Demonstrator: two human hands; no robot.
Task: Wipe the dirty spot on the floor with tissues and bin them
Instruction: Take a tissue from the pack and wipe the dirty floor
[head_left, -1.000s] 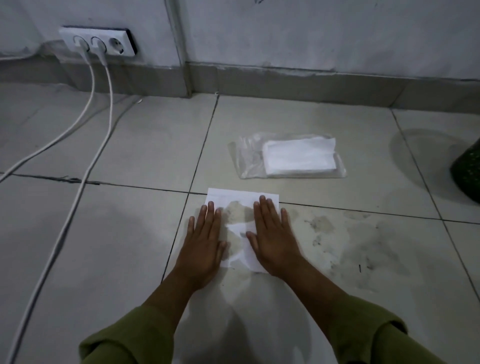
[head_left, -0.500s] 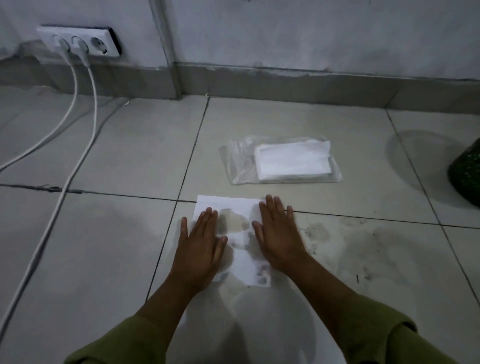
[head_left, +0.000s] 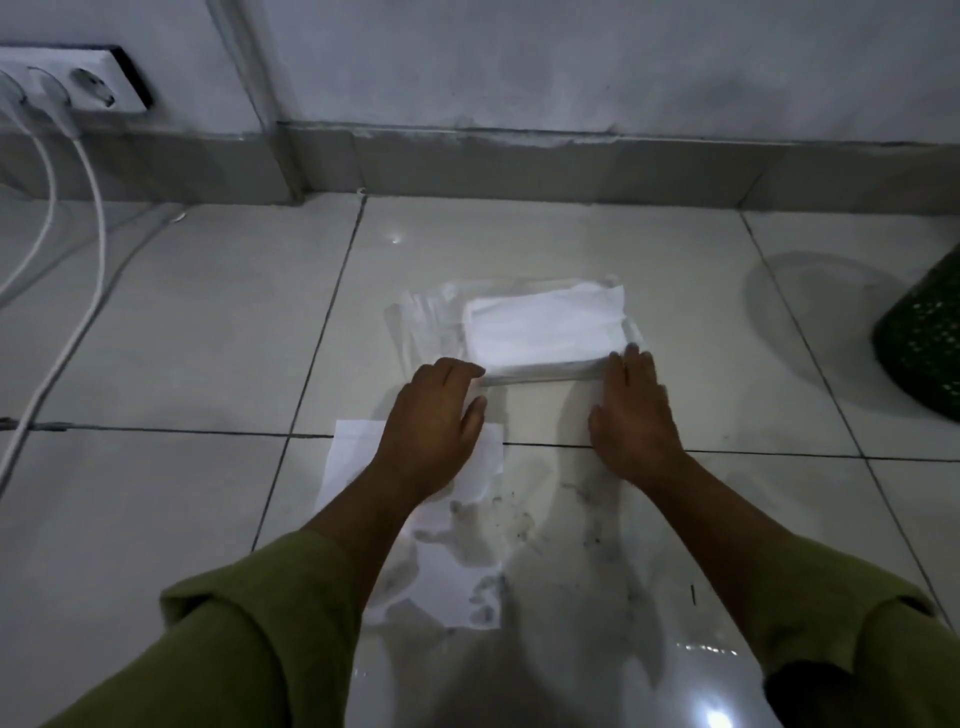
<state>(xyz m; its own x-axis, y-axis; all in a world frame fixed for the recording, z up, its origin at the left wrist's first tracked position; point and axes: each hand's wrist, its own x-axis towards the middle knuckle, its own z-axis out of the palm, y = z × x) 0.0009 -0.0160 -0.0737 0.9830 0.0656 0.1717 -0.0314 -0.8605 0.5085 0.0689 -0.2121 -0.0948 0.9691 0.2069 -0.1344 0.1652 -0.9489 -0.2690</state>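
Currently, as I read the head view, nearest first:
Sleeves: olive green (head_left: 249, 639), one on each forearm, low in the frame.
Used tissue (head_left: 441, 582): flat on the floor tile (head_left: 156, 519), wet and grey-stained along its near right part, under my left forearm.
Dirty spot (head_left: 592, 525): dark smears and specks on the tile just right of the used tissue.
Left hand (head_left: 434, 415): palm down, fingers curled, fingertips at the near left corner of the tissue pack (head_left: 540, 330); I cannot tell if it grips.
Right hand (head_left: 634, 415): palm down, fingers extended, fingertips touching the pack's near right corner.
Bin (head_left: 924, 343): dark green mesh, at the right edge, well apart from the pack.
Wall socket (head_left: 78, 83): far left, two white cables (head_left: 78, 260) plugged in.
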